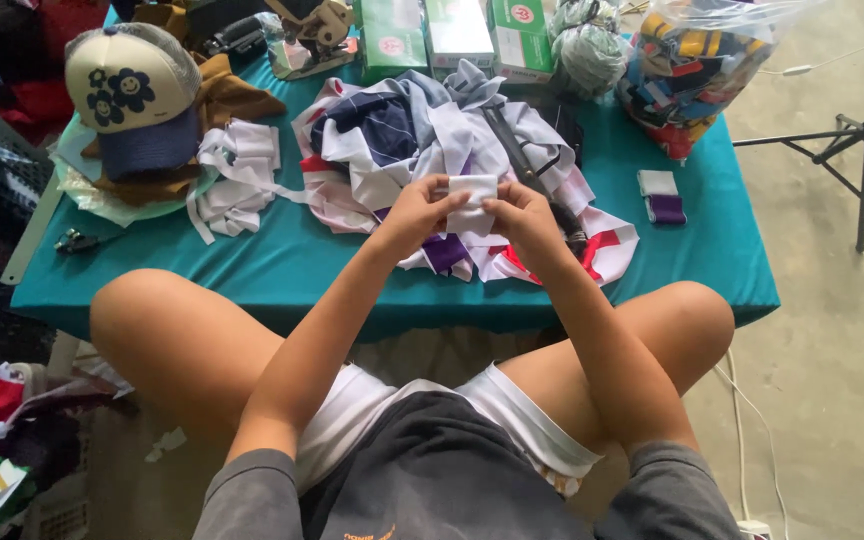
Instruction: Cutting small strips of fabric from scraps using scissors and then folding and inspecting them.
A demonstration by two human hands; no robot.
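Seated at a low table [282,265] draped in teal cloth, I hold a small white piece of fabric [473,192] up between both hands, just above the heap of white, navy, purple and red cloth scraps [402,140] piled at the table's middle. My left hand [414,212] pinches the piece's left edge, fingers curled and pressed onto the cloth; my right hand [524,215] grips its right edge the same way, thumb closed against the fabric. The two hands sit close together, nearly touching, with the white piece stretched between them.

To the left of the heap lies a bundle of white strips [235,175], and beyond it a cream and navy cap with dark flower faces [134,100] rests on brown cloth. Near the table's left edge sits a small metal clip [74,241]. On the right side of the table, well apart from my hands, are two small folded pieces, one white [657,182] and one purple [666,209], lying just beside each other. Green and white boxes [457,35] line the far edge, and a clear plastic bag stuffed with colourful scraps [694,65] stands at the far right corner. My bare knees frame the table's near side.
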